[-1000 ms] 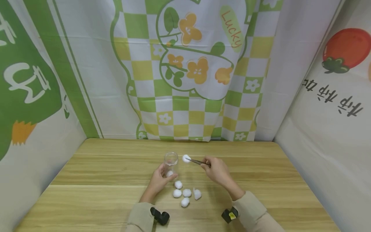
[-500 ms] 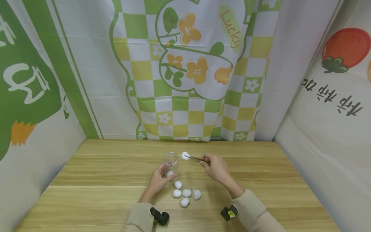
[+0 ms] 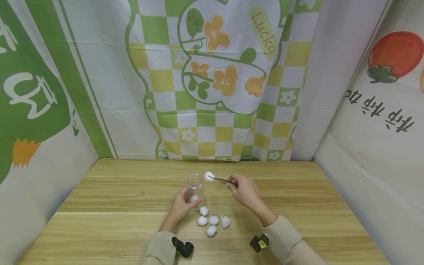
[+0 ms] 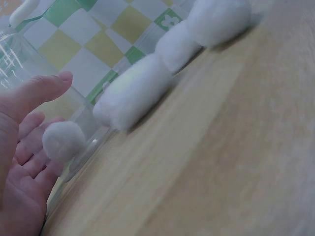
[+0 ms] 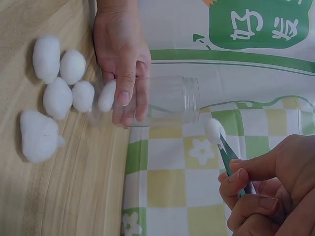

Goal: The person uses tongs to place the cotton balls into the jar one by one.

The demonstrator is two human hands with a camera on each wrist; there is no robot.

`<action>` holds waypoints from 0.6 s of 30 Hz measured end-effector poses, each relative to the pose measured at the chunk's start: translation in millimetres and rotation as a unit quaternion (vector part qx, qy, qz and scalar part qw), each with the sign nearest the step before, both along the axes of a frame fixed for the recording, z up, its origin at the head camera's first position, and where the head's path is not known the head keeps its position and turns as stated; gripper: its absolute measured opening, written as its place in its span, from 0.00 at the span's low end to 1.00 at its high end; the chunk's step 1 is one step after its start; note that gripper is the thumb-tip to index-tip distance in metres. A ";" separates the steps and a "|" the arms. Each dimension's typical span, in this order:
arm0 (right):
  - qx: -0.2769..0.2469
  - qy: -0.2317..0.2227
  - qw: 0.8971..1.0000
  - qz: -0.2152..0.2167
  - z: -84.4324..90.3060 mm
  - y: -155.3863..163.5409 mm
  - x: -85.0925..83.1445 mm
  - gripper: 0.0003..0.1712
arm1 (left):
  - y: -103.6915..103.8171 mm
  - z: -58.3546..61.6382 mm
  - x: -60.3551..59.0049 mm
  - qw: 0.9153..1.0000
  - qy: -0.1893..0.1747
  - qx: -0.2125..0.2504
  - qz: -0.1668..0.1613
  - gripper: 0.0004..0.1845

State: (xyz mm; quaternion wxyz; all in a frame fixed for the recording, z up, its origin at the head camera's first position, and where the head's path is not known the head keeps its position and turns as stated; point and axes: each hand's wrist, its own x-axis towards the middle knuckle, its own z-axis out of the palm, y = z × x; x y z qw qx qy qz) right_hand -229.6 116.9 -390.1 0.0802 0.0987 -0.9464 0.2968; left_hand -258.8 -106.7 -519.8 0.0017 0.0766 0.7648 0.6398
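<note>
A clear glass jar (image 3: 195, 187) stands upright on the wooden table (image 3: 99, 198), with one white cotton ball (image 3: 193, 198) inside at its bottom. My left hand (image 3: 181, 204) grips the jar near its base. My right hand (image 3: 244, 192) pinches metal tweezers (image 3: 221, 180), whose tips hold a cotton ball (image 3: 208, 176) just right of the jar's mouth. In the right wrist view that cotton ball (image 5: 213, 131) hangs beside the jar's rim (image 5: 194, 101), held by the tweezers (image 5: 230, 158). In the left wrist view the ball in the jar (image 4: 63, 139) shows beside my left hand (image 4: 24, 162).
Several loose cotton balls (image 3: 212, 221) lie on the table just in front of the jar, between my two forearms. Printed cloth panels (image 3: 212, 81) wall in the table at the back and on both sides.
My right hand has carried the tweezers and their cotton ball up and to the left, closer to the jar's mouth. The left hand and jar have stayed put.
</note>
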 end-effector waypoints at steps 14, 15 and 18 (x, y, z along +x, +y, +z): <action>0.017 0.020 0.999 0.020 -1.9 -16.3 3.3 0.04 | -0.3 -2.7 -0.9 1.000 0.002 -0.007 0.010 0.34; 0.017 0.022 0.999 0.021 -2.3 -17.5 3.7 0.04 | -0.1 -2.6 -0.9 1.000 0.001 -0.007 0.010 0.34; 0.016 0.032 0.999 0.023 -3.1 -20.0 4.3 0.05 | 0.4 -2.8 -1.3 1.000 0.001 -0.008 0.011 0.34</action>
